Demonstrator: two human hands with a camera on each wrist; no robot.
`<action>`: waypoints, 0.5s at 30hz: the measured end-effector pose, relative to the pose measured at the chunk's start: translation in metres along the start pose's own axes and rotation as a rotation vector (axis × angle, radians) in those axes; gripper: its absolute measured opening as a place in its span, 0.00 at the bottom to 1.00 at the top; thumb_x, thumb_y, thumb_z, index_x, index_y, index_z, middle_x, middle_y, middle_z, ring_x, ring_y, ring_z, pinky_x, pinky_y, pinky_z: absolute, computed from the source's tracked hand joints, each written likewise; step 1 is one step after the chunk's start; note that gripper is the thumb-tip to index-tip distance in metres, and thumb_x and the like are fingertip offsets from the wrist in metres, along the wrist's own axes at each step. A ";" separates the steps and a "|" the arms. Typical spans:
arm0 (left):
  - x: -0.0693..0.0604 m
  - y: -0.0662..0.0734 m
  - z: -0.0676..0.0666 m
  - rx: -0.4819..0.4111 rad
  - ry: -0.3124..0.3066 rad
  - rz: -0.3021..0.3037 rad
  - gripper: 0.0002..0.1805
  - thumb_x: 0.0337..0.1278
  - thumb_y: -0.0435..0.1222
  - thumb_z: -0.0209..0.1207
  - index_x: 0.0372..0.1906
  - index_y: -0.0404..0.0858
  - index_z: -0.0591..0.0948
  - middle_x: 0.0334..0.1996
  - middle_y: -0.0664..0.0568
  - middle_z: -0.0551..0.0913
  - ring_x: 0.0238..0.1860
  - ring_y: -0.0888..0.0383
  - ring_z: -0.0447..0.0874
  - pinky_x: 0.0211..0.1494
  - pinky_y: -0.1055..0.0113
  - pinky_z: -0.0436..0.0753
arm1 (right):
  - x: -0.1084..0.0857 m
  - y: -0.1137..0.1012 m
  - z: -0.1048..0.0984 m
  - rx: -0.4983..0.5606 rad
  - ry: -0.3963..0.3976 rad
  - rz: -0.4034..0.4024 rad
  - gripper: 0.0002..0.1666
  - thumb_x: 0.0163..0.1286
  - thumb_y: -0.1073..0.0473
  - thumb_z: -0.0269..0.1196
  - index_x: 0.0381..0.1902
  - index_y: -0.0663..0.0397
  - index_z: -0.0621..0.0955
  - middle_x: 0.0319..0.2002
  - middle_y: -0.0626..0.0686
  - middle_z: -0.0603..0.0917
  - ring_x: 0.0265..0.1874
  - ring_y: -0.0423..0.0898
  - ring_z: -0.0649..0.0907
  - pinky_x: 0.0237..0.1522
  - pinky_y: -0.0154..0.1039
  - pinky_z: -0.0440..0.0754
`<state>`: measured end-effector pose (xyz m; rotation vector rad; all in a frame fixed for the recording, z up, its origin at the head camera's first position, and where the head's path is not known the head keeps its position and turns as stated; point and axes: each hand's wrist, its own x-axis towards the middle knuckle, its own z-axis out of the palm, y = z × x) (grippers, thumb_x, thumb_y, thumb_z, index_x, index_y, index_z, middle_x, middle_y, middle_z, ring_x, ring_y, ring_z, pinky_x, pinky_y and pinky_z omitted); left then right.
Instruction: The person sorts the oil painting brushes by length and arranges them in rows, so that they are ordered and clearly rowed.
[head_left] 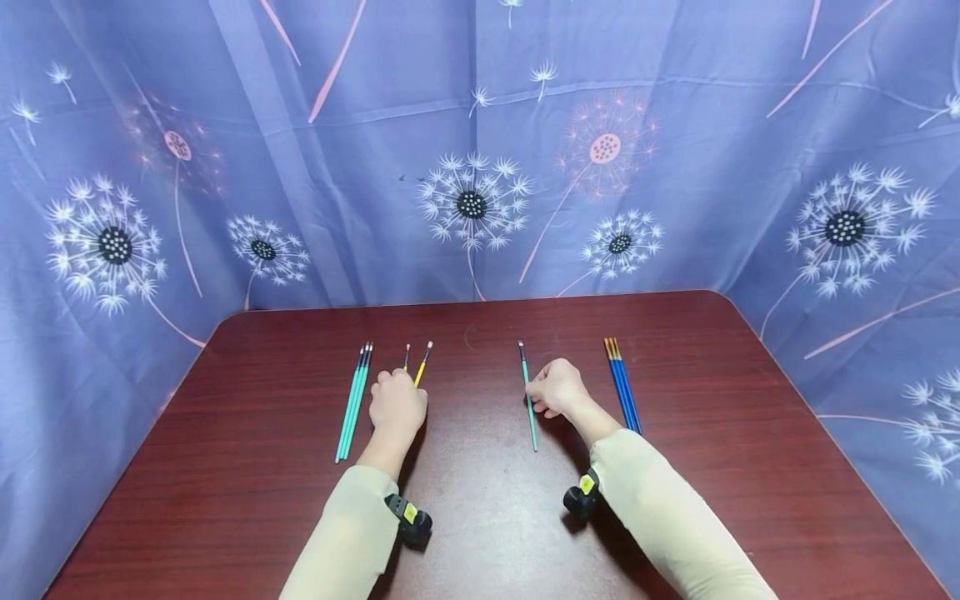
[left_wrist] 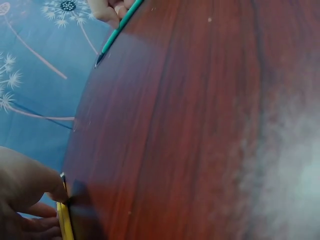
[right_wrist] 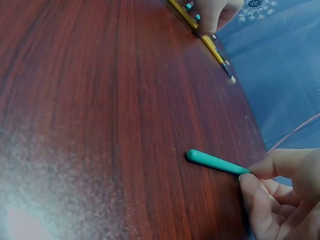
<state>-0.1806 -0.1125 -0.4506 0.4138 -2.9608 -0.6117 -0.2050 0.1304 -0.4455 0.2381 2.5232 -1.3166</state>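
Observation:
My right hand (head_left: pixel 557 389) pinches a teal paintbrush (head_left: pixel 533 421) between thumb and fingers; its dark ferrule and pale tip point to the far edge. In the right wrist view, the rounded handle end of this teal paintbrush (right_wrist: pixel 215 161) lies along the tabletop. On the left, my left hand (head_left: pixel 397 406) holds a yellow paintbrush (head_left: pixel 422 371), fingers and thumb either side of it in the left wrist view. A second, yellowish paintbrush (head_left: pixel 407 358) pokes out beyond that hand, which hides its handle. Several teal paintbrushes (head_left: pixel 354 404) lie side by side left of it.
Several blue paintbrushes (head_left: pixel 622 387) with golden tips lie together right of my right hand, partly behind the forearm. The dark red wooden table (head_left: pixel 472 500) ends at a patterned blue curtain (head_left: pixel 375 208). Each wrist carries a small black camera (head_left: pixel 414 527).

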 end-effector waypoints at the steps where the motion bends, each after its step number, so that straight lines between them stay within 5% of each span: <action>1: -0.001 0.000 0.000 -0.011 0.005 0.004 0.17 0.51 0.37 0.58 0.42 0.27 0.76 0.41 0.34 0.75 0.43 0.38 0.76 0.39 0.47 0.80 | 0.000 0.000 0.000 -0.001 0.005 -0.001 0.05 0.58 0.65 0.63 0.27 0.64 0.80 0.18 0.53 0.84 0.15 0.41 0.82 0.18 0.37 0.82; 15: -0.005 0.008 0.003 -0.129 0.011 0.089 0.08 0.49 0.30 0.57 0.34 0.28 0.78 0.34 0.37 0.76 0.37 0.39 0.81 0.37 0.51 0.81 | 0.000 -0.002 0.005 -0.019 0.008 -0.002 0.06 0.60 0.62 0.64 0.27 0.61 0.82 0.20 0.52 0.84 0.15 0.40 0.82 0.18 0.36 0.81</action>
